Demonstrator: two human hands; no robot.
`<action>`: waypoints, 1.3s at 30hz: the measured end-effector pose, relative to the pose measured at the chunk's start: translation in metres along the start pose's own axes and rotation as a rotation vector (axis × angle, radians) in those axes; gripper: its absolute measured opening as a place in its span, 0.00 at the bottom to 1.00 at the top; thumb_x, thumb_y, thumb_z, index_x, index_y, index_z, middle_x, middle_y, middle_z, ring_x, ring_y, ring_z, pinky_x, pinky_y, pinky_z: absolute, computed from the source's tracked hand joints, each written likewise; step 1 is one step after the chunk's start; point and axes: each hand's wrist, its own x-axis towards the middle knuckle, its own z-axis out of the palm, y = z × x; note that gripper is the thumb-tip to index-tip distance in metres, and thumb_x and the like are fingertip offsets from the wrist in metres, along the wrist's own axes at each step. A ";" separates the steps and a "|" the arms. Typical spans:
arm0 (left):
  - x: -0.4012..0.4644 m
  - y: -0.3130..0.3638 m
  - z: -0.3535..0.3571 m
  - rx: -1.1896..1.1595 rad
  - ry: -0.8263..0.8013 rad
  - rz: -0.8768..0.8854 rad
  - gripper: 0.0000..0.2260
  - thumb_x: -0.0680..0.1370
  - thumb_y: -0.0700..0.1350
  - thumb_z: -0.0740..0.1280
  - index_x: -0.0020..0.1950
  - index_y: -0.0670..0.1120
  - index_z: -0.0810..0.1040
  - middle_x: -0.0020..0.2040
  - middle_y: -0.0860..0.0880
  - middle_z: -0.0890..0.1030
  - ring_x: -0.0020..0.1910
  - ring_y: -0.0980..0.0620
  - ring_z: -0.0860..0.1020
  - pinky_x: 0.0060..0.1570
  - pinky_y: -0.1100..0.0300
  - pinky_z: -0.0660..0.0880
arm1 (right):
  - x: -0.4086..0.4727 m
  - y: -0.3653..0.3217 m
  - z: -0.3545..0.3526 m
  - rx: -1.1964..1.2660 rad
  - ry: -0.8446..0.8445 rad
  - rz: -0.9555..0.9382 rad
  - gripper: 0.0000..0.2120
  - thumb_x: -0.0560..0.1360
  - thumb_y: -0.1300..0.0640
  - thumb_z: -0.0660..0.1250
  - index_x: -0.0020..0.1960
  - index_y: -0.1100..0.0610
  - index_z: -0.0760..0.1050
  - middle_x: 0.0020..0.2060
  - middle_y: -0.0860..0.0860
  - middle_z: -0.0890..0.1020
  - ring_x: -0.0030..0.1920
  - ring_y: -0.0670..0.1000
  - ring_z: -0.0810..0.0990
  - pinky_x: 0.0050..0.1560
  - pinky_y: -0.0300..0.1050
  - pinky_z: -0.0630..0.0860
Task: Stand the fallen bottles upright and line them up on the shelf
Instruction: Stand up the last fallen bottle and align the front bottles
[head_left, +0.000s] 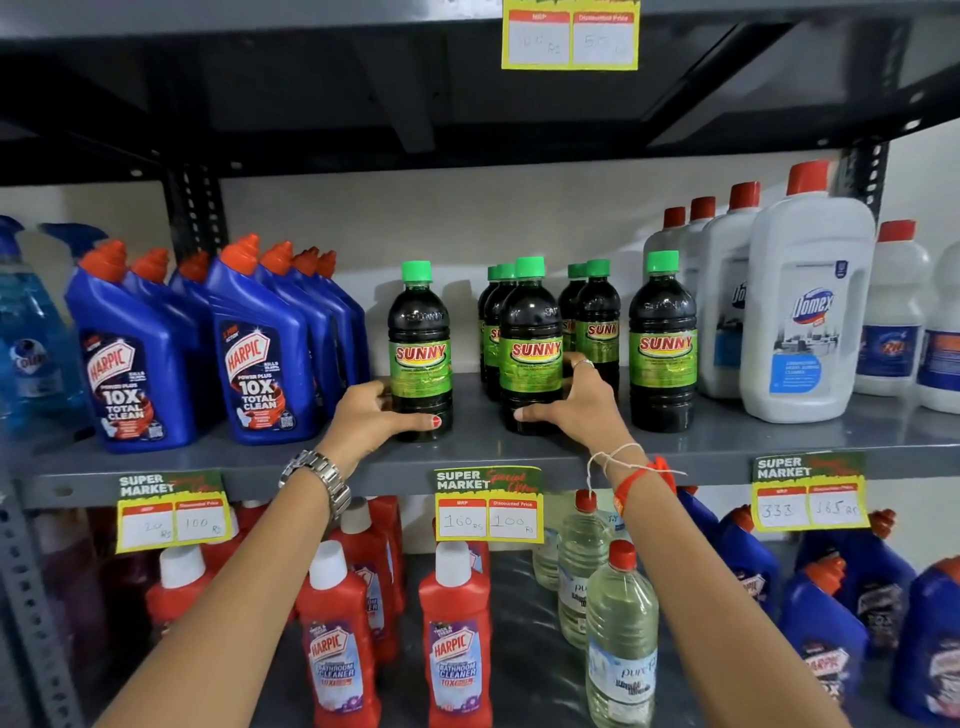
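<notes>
— Where am I looking? I see a grey metal shelf (519, 452) with rows of the same product repeated.

— I'd call it a shop, a supermarket aisle for cleaning goods. Yellow price tags (488, 506) clipped to the shelf edge read "Super Market", with boxes for MRP and discounted price, handwritten figures inside.

— And the stock?

— I see blue Harpic bottles (260, 358), dark Sunny bottles (662, 343), white Domex jugs (808, 312), all facing outward, several deep.

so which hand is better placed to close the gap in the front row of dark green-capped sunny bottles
Left. The left hand already wraps the lone dark green-capped Sunny bottle, which stands apart, left of the gap.
</notes>
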 end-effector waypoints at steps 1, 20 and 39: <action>0.000 0.000 0.000 0.005 0.004 0.001 0.30 0.58 0.45 0.79 0.58 0.44 0.76 0.55 0.46 0.81 0.53 0.52 0.78 0.59 0.52 0.72 | 0.000 -0.001 0.001 -0.002 0.001 0.002 0.39 0.61 0.59 0.80 0.66 0.61 0.65 0.57 0.54 0.77 0.56 0.50 0.73 0.55 0.37 0.66; -0.002 0.002 0.001 0.013 0.008 -0.004 0.29 0.61 0.42 0.78 0.61 0.43 0.74 0.57 0.45 0.79 0.54 0.52 0.77 0.55 0.59 0.70 | -0.002 -0.002 0.001 -0.021 -0.034 0.014 0.37 0.64 0.58 0.79 0.66 0.61 0.63 0.61 0.56 0.76 0.55 0.49 0.72 0.53 0.36 0.65; -0.046 -0.008 0.003 0.823 0.121 0.104 0.39 0.67 0.73 0.55 0.67 0.45 0.67 0.64 0.45 0.74 0.60 0.47 0.73 0.55 0.52 0.69 | -0.022 0.008 -0.020 0.105 0.467 -0.090 0.21 0.66 0.56 0.77 0.55 0.53 0.73 0.39 0.48 0.79 0.40 0.48 0.79 0.50 0.49 0.80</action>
